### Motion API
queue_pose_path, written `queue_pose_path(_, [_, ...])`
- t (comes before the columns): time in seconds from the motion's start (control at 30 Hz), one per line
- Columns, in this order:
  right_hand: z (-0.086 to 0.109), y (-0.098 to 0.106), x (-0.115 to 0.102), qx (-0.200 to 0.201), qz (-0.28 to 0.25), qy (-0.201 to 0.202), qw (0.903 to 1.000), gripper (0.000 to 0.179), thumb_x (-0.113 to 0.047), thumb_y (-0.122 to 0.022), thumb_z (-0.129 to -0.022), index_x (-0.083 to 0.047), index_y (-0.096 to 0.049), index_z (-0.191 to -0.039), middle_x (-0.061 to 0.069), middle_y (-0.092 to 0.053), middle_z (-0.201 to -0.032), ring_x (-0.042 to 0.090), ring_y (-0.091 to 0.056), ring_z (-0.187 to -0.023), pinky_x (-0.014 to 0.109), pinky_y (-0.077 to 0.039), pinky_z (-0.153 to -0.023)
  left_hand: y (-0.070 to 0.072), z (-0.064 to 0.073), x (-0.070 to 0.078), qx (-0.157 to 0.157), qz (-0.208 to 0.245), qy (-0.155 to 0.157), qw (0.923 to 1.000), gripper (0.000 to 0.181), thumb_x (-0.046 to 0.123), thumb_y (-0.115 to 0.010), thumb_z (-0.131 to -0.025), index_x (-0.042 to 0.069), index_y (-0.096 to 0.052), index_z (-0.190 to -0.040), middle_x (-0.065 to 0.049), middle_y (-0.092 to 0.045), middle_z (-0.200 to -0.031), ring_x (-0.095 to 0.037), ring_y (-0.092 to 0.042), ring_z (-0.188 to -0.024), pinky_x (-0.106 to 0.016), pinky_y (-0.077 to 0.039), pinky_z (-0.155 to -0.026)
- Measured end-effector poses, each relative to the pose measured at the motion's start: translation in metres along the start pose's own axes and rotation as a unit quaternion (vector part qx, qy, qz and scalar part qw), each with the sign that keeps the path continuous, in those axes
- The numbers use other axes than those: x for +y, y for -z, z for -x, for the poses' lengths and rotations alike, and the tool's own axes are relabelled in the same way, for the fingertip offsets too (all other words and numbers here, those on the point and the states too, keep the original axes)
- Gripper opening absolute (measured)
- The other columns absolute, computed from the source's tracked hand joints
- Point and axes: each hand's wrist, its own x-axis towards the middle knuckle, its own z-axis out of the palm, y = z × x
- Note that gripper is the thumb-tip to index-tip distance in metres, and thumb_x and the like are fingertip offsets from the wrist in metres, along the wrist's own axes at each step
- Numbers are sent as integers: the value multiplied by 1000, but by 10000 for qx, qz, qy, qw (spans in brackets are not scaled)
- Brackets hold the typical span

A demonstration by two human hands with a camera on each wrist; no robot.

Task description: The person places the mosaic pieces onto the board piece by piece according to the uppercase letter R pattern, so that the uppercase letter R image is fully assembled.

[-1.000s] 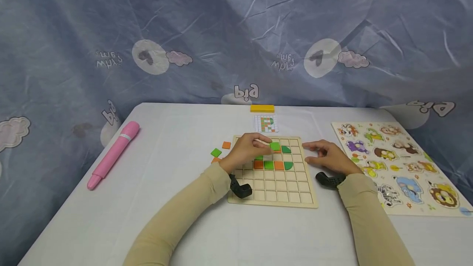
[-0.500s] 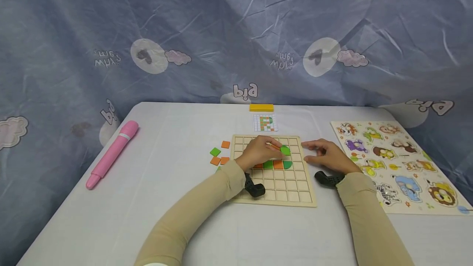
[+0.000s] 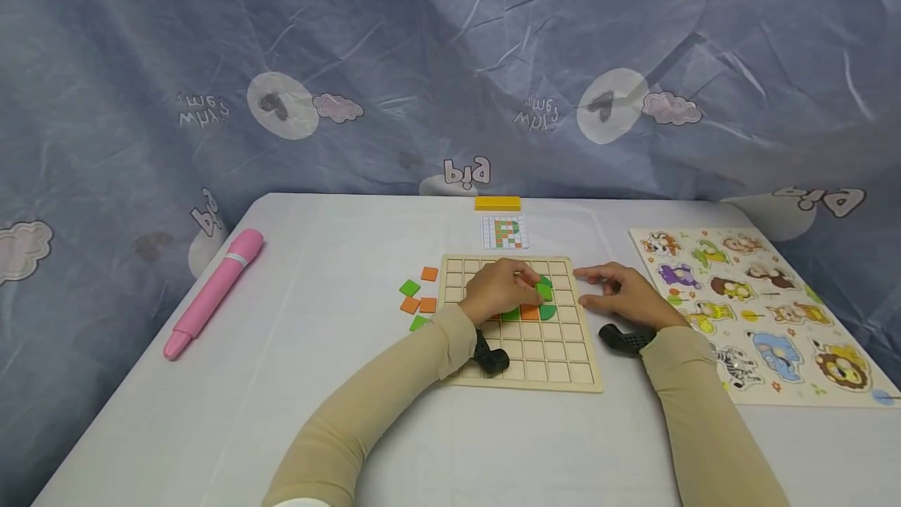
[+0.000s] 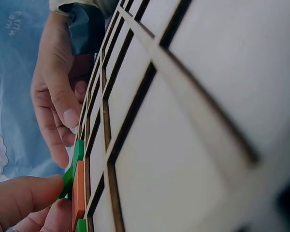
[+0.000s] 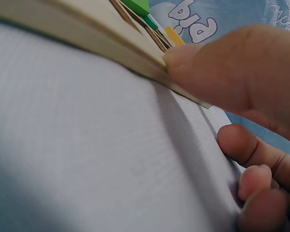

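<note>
Wrinkled blue-grey printed cloth (image 3: 422, 45) behind white-covered table (image 3: 317, 272).

The person wears long tan sleeves, one on the left arm (image 3: 383, 397) and one on the right arm (image 3: 707, 405). The cloth is plain, with small wrinkles. Both sleeves stop at the wrist, and the left hand (image 3: 498, 288) and right hand (image 3: 628, 296) are bare. Each wrist has a black, bent thing on it, a left one (image 3: 490, 357) and a right one (image 3: 625, 339). The right one has tiny dots. A bit of white (image 3: 303, 502) peeks out low on the left sleeve.
</note>
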Motion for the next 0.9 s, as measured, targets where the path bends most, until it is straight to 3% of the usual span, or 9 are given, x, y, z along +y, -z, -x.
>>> queue_pose_path(0.27, [0,1,-2,37,69,-15,10000,50,-9,-83,-94,5,-68,-140,20,-62,-116,15,-47,-80,26,-40,-70,0,1,3,-44,-311,-38,9995,19,30,-87,-90,27,-82,-108,16,-68,-79,-6,-61,-71,-30,-44,-65])
queue_pose_path(0.9, [1,1,-1,-21,41,-106,9999,51,-10,-83,-95,4,-68,-141,20,-61,-117,16,-47,-81,27,-40,-71,0,1,3,-151,-319,-4,9994,22,30,-88,-91,26,-81,-111,17,-69,-81,-4,-62,-74,-30,-44,-66])
